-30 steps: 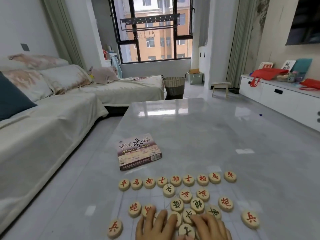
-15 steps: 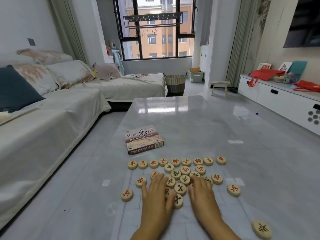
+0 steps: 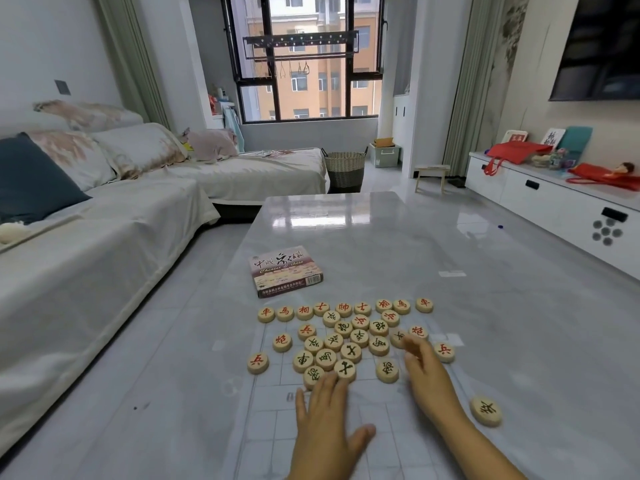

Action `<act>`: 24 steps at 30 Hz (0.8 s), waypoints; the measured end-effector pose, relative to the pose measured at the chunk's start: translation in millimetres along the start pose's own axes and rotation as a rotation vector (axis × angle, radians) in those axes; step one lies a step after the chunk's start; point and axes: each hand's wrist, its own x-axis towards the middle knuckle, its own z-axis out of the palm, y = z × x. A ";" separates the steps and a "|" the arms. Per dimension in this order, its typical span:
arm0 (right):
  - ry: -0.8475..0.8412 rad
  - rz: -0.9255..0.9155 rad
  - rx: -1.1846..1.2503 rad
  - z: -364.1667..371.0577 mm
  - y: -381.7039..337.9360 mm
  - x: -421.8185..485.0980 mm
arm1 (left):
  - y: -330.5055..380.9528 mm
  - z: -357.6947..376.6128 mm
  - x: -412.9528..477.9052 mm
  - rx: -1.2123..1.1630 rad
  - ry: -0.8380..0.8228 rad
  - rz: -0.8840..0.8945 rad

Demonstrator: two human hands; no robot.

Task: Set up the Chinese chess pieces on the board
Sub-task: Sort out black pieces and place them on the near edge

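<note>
A thin clear board sheet point(image 3: 277, 420) with a faint grid lies on the grey table. A straight row of red-lettered wooden pieces point(image 3: 344, 308) lines its far edge. Behind that row a loose cluster of black-lettered pieces point(image 3: 346, 344) is mixed with a few red ones. Red soldier pieces sit at the left point(image 3: 257, 362) and right point(image 3: 444, 352). One black piece point(image 3: 485, 410) lies alone at the near right. My left hand point(image 3: 323, 417) lies flat with fingertips touching the nearest cluster pieces. My right hand point(image 3: 427, 379) rests fingers-down beside a black piece point(image 3: 387, 370).
The chess set's box point(image 3: 285, 271) lies on the table beyond the pieces. A covered sofa point(image 3: 86, 258) runs along the left. A white low cabinet point(image 3: 554, 199) with red bags stands at the right, a woven basket point(image 3: 344, 168) and a stool beyond the table.
Both hands have drawn back toward me off the cluster, uncovering several black pieces. The view has tilted down, so the whole layout sits higher and nearer.
</note>
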 end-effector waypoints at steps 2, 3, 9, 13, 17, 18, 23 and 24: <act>0.068 -0.019 -0.117 -20.2 3.6 -9.0 | -4.7 6.8 0.3 -0.030 0.040 -0.019; 0.117 -0.024 -0.191 -31.9 5.8 -12.7 | -6.1 10.5 -0.2 -0.040 0.056 -0.015; 0.130 0.201 -0.627 -76.5 22.5 -35.2 | -2.9 9.1 -3.0 -0.068 0.076 -0.036; 0.070 0.197 -0.624 -70.0 30.1 -45.0 | -4.8 0.3 -13.3 -0.327 0.165 -0.027; 0.141 0.086 -0.627 -61.4 36.6 -52.2 | 0.6 -6.7 -35.2 -0.350 0.013 0.204; 0.149 0.067 -0.635 -60.1 37.3 -53.2 | 5.3 -3.3 -41.2 -0.296 -0.074 0.279; 0.159 0.045 -0.572 -59.6 38.4 -53.3 | 17.1 31.4 -74.1 0.098 -0.031 0.484; 0.161 0.042 -0.541 -59.8 38.3 -53.6 | 17.7 29.6 -75.9 0.131 -0.005 0.483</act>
